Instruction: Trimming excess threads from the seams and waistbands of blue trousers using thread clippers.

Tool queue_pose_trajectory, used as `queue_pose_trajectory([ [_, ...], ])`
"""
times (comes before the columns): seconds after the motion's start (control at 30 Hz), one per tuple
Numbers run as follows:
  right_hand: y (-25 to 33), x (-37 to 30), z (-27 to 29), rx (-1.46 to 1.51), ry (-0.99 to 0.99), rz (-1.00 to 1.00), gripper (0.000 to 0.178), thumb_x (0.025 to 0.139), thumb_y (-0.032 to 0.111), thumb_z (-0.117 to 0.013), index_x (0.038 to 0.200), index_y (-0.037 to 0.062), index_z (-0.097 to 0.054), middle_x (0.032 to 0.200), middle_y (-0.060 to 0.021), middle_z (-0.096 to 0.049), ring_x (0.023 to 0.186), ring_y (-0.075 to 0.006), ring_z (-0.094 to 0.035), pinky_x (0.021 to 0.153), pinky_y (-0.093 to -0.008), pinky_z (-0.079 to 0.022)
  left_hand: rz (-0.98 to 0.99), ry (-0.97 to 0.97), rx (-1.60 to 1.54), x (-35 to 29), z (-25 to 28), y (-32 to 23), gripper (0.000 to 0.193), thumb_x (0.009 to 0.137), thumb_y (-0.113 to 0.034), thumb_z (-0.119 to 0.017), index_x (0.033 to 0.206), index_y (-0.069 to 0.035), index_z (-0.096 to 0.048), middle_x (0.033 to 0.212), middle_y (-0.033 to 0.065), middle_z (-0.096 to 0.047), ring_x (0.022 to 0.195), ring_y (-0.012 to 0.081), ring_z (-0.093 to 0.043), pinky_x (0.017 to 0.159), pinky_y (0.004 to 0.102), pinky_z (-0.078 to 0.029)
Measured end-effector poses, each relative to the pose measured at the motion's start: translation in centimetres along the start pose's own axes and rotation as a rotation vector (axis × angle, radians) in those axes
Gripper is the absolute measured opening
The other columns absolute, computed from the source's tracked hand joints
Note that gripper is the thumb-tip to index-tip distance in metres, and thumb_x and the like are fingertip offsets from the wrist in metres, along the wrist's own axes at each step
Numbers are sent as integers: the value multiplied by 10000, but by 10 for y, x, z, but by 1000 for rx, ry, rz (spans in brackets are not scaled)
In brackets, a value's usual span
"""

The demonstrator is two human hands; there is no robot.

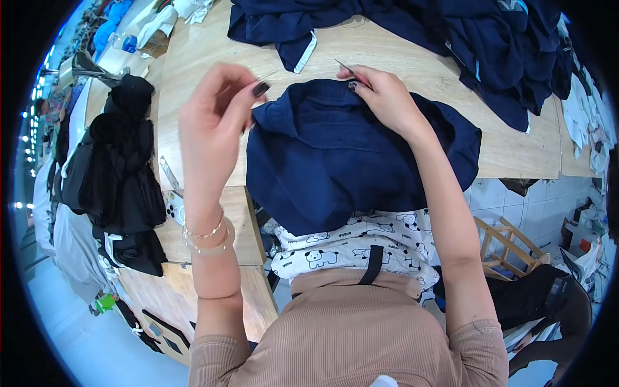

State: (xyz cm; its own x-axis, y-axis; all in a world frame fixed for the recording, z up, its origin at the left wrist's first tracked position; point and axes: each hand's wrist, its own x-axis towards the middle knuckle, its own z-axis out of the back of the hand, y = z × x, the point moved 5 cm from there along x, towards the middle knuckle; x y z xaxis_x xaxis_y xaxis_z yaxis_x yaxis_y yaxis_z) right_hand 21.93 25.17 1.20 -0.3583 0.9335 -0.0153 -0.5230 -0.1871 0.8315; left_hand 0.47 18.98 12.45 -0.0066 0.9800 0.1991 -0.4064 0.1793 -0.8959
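Observation:
A navy blue garment point(309, 174) lies bunched over the table's near edge and my lap, its opening with a folded band turned upward. My right hand point(387, 100) rests at the band's far edge, closed round small thread snips point(345, 66) whose pointed metal tip sticks out to the left. Above the garment's left corner, my left hand point(216, 126) is raised with thumb and fingers pinched together. Something thin and pale shows at its fingertips, too fine to make out.
More navy garments point(496, 58) are heaped across the far side of the wooden table point(200, 58). Black folded clothes point(122, 168) hang at the left edge, near a phone point(175, 208) and a metal strip point(169, 173). A wooden stool point(506, 242) stands at right, beside another person point(554, 322).

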Motion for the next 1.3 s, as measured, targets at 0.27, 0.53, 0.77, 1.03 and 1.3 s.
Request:
queue_pose_trajectory([
  [0.27,-5,-4,0,18,-151,145,262,774,58,-706,1035,47,-691,1053,-72,-610,879,-261,-644,817,-314,-509,-225,295,536,19,-84,60,184,773,-50,-679,949,-7,-649,910,142,-645,853,336,-638,753,401,-514],
  [0.53,-16,-2,-8,-161,-189,73,205,780,141,-711,972,70,-711,1084,-40,-639,879,-267,-655,766,-349,-512,-208,284,635,6,-91,67,286,759,-72,-709,1036,-41,-647,1025,84,-610,893,303,-636,759,370,-525],
  [0.77,-17,10,-11,-54,-245,1,184,819,79,-670,963,-35,-661,950,-87,-646,775,-230,-633,723,-289,-477,-220,110,550,-1,-91,76,191,803,-123,-687,986,-77,-659,984,62,-612,803,274,-633,692,346,-509],
  [1.03,-26,13,-7,82,-183,-62,212,798,124,-696,960,-13,-687,900,-122,-667,821,-244,-655,750,-320,-491,-269,49,602,13,-84,80,79,794,-117,-679,809,-46,-650,793,88,-590,744,281,-614,644,359,-493],
  [1.3,-23,7,0,181,-105,-72,290,816,221,-698,987,-12,-678,891,-125,-645,816,-237,-625,775,-302,-474,-128,89,289,30,-64,80,44,832,-30,-622,848,7,-640,754,109,-624,674,248,-617,612,328,-476],
])
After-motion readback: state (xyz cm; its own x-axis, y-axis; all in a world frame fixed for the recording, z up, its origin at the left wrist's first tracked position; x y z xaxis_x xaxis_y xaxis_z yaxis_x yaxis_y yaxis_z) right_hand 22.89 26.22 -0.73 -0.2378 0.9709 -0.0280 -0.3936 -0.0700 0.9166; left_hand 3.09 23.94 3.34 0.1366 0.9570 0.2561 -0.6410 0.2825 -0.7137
